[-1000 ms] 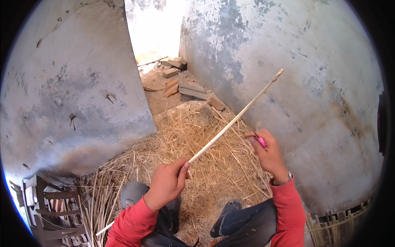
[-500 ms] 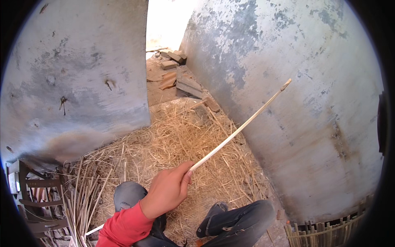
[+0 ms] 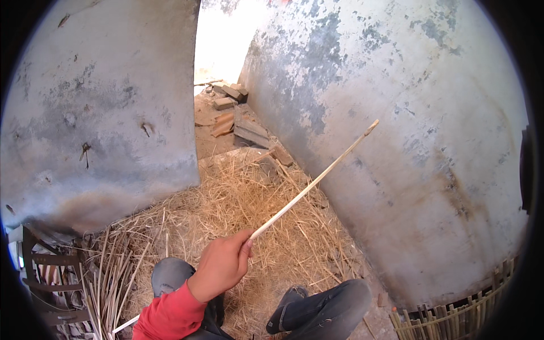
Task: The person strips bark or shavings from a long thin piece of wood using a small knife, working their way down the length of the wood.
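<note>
One pale strip [image 3: 306, 190] slants above the straw litter [image 3: 226, 195], the left hand [image 3: 220, 263] pinching it in a closed grip. It looks light, stiff yet springy, perhaps splintery; the smooth shaft seems the safest hold. The right hand is out of view.

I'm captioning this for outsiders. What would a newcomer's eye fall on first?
First comes the long pale stick, held in the left hand and slanting up rightward across the middle. Next are the golden straw spread below it and the glaring opening at the top, left of centre.
</note>
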Tool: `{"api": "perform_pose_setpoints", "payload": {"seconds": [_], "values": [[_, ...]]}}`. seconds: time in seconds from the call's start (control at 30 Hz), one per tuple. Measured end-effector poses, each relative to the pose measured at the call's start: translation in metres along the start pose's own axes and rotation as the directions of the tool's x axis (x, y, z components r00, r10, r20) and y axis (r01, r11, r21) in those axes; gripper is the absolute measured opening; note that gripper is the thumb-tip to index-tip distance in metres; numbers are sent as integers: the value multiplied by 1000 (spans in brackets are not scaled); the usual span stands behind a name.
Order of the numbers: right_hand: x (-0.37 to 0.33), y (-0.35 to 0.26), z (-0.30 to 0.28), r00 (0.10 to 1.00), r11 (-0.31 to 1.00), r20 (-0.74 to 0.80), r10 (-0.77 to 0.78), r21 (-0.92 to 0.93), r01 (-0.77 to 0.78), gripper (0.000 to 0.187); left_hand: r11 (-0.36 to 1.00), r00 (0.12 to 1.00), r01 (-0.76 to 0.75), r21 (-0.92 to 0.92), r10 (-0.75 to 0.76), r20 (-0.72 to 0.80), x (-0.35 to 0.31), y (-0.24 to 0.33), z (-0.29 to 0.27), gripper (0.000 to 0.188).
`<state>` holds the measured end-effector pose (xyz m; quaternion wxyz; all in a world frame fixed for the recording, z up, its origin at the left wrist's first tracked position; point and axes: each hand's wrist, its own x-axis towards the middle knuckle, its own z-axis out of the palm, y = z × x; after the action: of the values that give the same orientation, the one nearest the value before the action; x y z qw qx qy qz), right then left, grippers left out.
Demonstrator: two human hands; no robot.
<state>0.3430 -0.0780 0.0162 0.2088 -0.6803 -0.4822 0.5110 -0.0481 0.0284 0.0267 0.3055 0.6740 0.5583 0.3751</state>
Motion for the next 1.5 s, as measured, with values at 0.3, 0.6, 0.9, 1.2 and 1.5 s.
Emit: {"api": "perform_pose_setpoints", "payload": {"seconds": [0.3, 0.6, 0.9, 1.2, 1.5], "values": [[-15, 36, -24, 997, 997, -38, 67, -39, -69, 38, 1000, 1000, -15, -22, 15, -14, -2, -4, 5, 24], [-107, 162, -115, 874, 859, -96, 476, -162, -485, 34, 996, 999, 15, -91, -18, -27, 2, -6, 5, 26], [-89, 141, -194, 938, 968, -317, -139, -242, 61, 31, 969, 995, 94, -230, -86, 43, 9, 4, 4, 25], [63, -133, 19, 728, 691, 117, -675, -247, 680, 28, 959, 997, 43, -281, -59, -46, 12, 9, 32, 24], [132, -127, 80, 770, 782, 138, -623, 108, 614, 35, 976, 992, 19, -217, -45, -117, 15, 22, 35, 18]]}}
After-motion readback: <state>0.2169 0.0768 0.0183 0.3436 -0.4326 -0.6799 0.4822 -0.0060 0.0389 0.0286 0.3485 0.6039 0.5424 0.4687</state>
